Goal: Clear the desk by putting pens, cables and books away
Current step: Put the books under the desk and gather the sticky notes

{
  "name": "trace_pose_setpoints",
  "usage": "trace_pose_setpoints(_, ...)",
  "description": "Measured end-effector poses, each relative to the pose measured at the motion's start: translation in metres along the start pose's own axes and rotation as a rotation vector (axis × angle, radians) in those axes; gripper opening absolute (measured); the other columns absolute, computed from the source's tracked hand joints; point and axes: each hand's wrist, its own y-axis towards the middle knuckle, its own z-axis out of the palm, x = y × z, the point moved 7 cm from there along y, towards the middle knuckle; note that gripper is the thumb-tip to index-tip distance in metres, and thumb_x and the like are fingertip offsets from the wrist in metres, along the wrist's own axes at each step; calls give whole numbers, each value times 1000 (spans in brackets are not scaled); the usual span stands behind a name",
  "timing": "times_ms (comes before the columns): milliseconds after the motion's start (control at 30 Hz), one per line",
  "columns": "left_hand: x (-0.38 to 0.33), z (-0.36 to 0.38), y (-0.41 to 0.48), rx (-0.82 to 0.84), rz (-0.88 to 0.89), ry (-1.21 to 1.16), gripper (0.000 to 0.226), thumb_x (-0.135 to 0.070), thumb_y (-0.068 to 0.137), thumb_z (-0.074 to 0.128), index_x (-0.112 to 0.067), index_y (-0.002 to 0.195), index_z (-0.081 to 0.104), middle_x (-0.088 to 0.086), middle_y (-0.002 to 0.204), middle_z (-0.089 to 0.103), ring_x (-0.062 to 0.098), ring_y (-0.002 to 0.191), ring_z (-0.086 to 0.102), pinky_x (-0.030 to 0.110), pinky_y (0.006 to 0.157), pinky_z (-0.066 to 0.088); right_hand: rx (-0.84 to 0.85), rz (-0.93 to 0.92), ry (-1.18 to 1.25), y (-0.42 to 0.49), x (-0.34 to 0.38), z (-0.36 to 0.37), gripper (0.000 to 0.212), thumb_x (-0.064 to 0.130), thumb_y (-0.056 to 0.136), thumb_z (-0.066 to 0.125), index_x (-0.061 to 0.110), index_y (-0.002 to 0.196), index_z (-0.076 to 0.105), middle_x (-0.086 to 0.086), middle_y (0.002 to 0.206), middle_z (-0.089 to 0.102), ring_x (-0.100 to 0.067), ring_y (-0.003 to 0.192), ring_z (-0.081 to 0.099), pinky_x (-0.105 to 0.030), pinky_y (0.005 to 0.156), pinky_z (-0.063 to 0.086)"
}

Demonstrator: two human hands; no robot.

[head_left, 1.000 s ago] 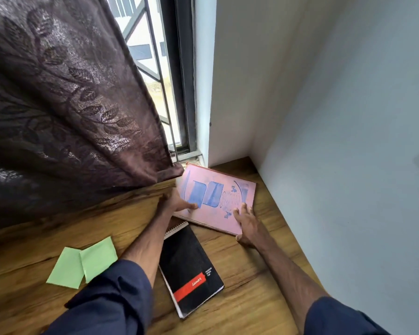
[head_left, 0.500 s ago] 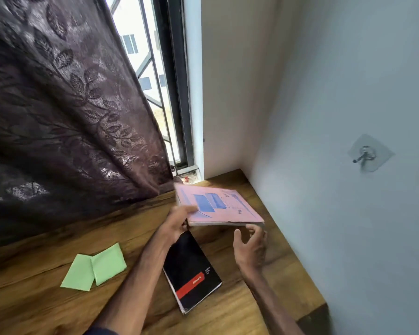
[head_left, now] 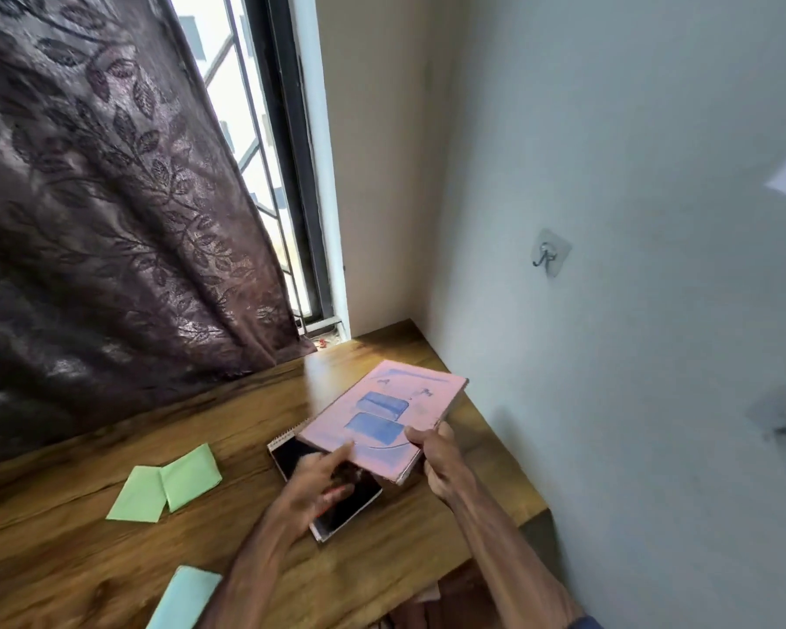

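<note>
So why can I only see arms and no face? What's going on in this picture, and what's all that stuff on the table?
The camera sits on the person's head and looks down, so you see only their arms. There is no robot here, just two bare hands. The right hand holds a pink book up off the wooden desk. The left hand is open, with a fingertip at the book's near edge. Under them a black spiral notebook lies flat. Two green paper notes lie to the left, and a pale blue one is closer. Behind are a dark curtain and a window.
</note>
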Motion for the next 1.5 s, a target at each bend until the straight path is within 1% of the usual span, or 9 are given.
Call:
trace_pose_setpoints(133,-4,-30,-35,-143,116,-131,31,-31,93,68,-6,111,68,8,80,72,13,55,68,20,49,55,93,10,-57,-37,16,-21,45,-10,89,61,0,132,53,-17,126,68,-36,117,66,-55,100,54)
trace_pose_setpoints(300,21,-12,-86,-121,186,-97,39,-25,92,70,5,117,69,13,93,75,20,70,70,26,60,59,228,46,-135,-97,17,-66,35,1,93,62,2,128,62,-14,118,73,-30,95,71,-44,77,61)
trace_pose_setpoints(500,111,36,-173,-21,155,-114,26,-10,97,60,8,117,65,17,93,77,24,69,76,32,58,62,355,108,-163,-167,-25,-143,38,-2,94,59,-2,132,59,-23,127,67,-44,115,65,-58,102,51)
trace_pose_setpoints(633,155,34,-214,-100,161,-24,27,-11,98,62,5,119,65,16,89,77,21,61,73,27,53,60,363,180,-121,-209,-51,-176,39,-7,93,57,-4,133,56,-25,127,66,-32,90,73,-40,77,64)
trace_pose_setpoints(800,186,12,-248,-166,216,32,43,-25,87,75,-4,123,65,19,111,75,27,84,73,35,69,64,358,220,-160,-242,-81,-187,37,-9,94,57,-6,131,56,-23,121,69,-24,79,76,-33,63,63)
trace_pose_setpoints(1033,222,-43,-301,-280,277,102,41,-33,85,75,-13,119,68,9,108,78,22,85,77,33,69,63,345,268,-226,-280,-137,-163,34,-9,95,55,0,128,56,-20,128,66,-39,114,67,-57,99,53)
trace_pose_setpoints(1167,241,-99,-333,-359,277,147,28,-27,91,70,-14,116,69,6,99,79,15,77,76,25,63,61,395,277,-308,-308,-176,-125,37,-12,94,53,-1,130,53,-21,128,66,-39,114,67,-54,97,55)
trace_pose_setpoints(1300,262,-168,-363,-423,274,186,23,-26,91,70,-11,108,72,3,91,80,12,72,74,19,57,57,458,266,-365,-341,-224,-79,30,-7,95,56,4,123,57,-16,122,70,-28,93,73,-39,72,64)
trace_pose_setpoints(1500,290,-298,-385,-371,242,225,48,-27,86,77,-6,127,63,10,118,73,27,104,72,40,87,61,530,142,-435,-391,-309,6,35,-6,93,57,9,125,60,-15,124,70,-39,112,68,-59,95,55)
